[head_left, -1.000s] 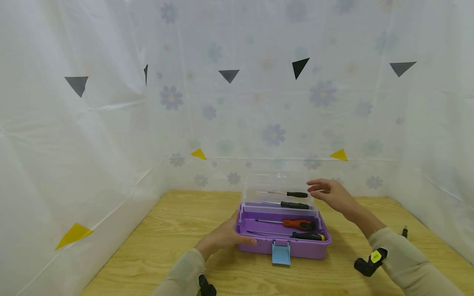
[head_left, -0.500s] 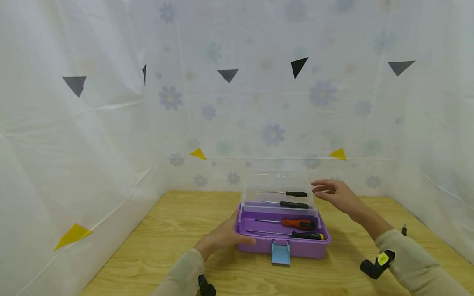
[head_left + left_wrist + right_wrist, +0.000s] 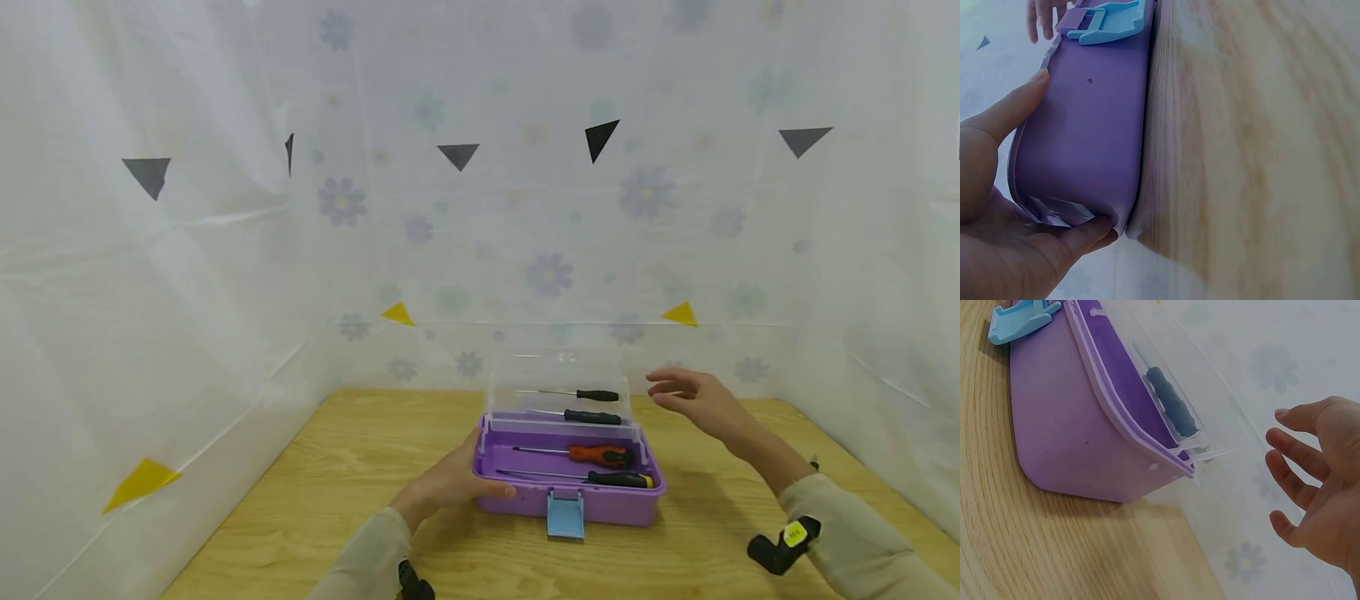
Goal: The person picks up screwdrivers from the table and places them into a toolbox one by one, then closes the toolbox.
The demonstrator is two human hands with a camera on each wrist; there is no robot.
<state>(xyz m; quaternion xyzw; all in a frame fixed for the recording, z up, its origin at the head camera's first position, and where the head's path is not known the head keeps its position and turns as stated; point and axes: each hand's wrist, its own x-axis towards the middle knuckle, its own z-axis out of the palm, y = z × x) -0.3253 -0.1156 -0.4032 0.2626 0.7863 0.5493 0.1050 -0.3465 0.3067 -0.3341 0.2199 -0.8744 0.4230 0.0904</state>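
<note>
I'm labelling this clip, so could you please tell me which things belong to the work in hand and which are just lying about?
In hand:
purple toolbox, gripped at its corner by the left hand
clear lid, standing open, right hand beside it, apart
four screwdrivers inside

Lying about:
wooden table
flowered curtain

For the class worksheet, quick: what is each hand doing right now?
Left hand: grips the left end of the purple toolbox.
Right hand: open, holding nothing, in the air right of the clear lid.

Toolbox [image 3: 567,493] on table [image 3: 300,517], screwdrivers [image 3: 600,455] inside, lid [image 3: 558,379] upright behind
</note>
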